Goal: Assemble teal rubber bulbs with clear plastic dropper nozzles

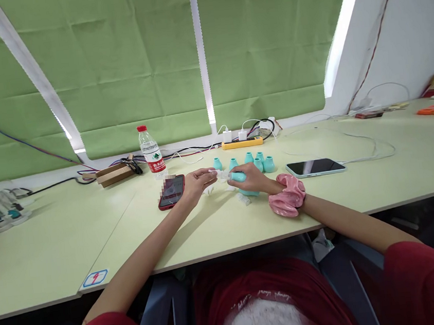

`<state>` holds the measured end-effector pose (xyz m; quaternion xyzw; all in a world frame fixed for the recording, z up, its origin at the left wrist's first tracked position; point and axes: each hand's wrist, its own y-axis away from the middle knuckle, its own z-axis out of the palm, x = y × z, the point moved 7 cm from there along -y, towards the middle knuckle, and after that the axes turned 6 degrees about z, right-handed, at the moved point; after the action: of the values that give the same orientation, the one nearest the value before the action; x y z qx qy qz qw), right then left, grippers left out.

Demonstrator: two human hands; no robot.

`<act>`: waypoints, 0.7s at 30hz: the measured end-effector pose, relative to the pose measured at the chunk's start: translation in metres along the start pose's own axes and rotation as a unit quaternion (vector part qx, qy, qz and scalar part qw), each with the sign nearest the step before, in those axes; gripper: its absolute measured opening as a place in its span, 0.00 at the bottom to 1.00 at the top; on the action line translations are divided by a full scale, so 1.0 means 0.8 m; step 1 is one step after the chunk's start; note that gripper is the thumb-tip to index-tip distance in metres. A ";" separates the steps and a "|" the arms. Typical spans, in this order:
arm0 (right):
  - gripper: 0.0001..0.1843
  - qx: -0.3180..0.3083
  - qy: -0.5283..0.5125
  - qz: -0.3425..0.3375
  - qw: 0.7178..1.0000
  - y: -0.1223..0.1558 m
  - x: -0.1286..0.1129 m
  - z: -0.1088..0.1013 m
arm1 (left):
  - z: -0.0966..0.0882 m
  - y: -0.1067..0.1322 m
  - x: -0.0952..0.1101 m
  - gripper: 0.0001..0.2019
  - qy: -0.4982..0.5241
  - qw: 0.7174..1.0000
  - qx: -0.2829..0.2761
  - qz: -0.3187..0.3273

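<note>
My right hand, with a pink scrunchie on its wrist, is closed around a small teal object on the pale green table. My left hand pinches a small whitish piece against that teal object. Several more teal pieces stand in a cluster just behind my hands. Another teal piece lies under my right hand, with small white bits beside it.
A red-cased phone lies left of my left hand, and a water bottle stands behind it. A second phone on a white cable lies to the right. A yellow power strip and cables run along the window.
</note>
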<state>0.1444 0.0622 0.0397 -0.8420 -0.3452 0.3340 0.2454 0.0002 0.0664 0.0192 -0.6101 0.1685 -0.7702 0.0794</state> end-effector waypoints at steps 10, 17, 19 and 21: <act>0.15 0.007 0.075 -0.024 0.997 0.003 0.000 0.004 | -0.005 0.003 0.001 0.14 -0.030 0.999 0.014 -0.026; 0.15 0.005 0.115 -0.044 0.992 0.004 -0.004 0.007 | -0.003 0.005 -0.013 0.16 0.012 0.998 0.020 -0.058; 0.14 -0.001 0.115 -0.041 0.993 0.004 -0.006 0.007 | -0.003 0.005 -0.014 0.16 0.008 0.998 0.026 -0.057; 0.14 -0.006 0.110 -0.034 0.993 0.004 -0.008 0.007 | -0.003 0.005 -0.011 0.16 0.002 0.998 0.031 -0.050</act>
<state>0.1379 0.0560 0.0363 -0.8629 -0.3465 0.2289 0.2880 -0.0003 0.0658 0.0089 -0.6139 0.1139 -0.7789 0.0590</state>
